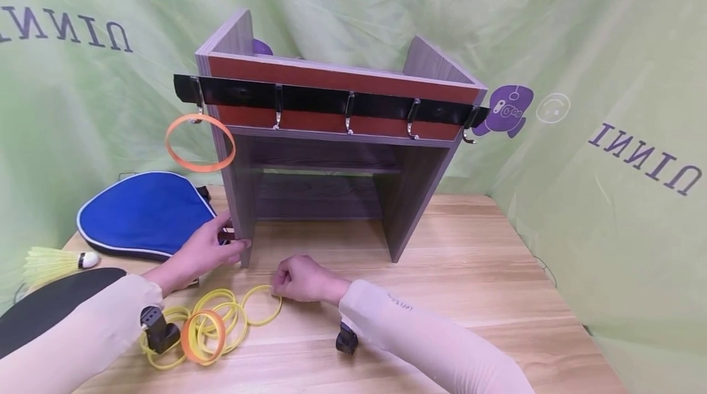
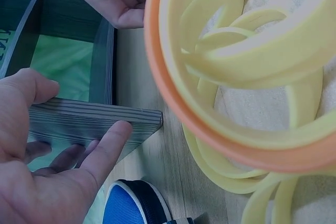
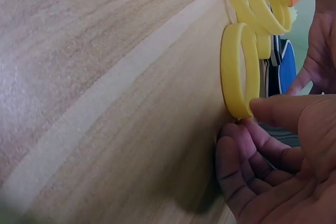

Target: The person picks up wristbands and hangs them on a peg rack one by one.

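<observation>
My left hand grips the lower front edge of the left side panel of a grey wooden shelf. In the left wrist view the thumb lies on one face of the panel and the fingers on the other. Low over the tabletop, my right hand pinches a yellow ring between thumb and fingertips. That ring lies at the right end of a pile of overlapping yellow rings. An orange ring rests on the pile. Another orange ring hangs from the leftmost hook of the shelf's black hook strip.
Left of the shelf lies a blue racket case with white piping. A yellow shuttlecock and a black rounded object are by my left forearm. Green printed cloth hangs behind the wooden table.
</observation>
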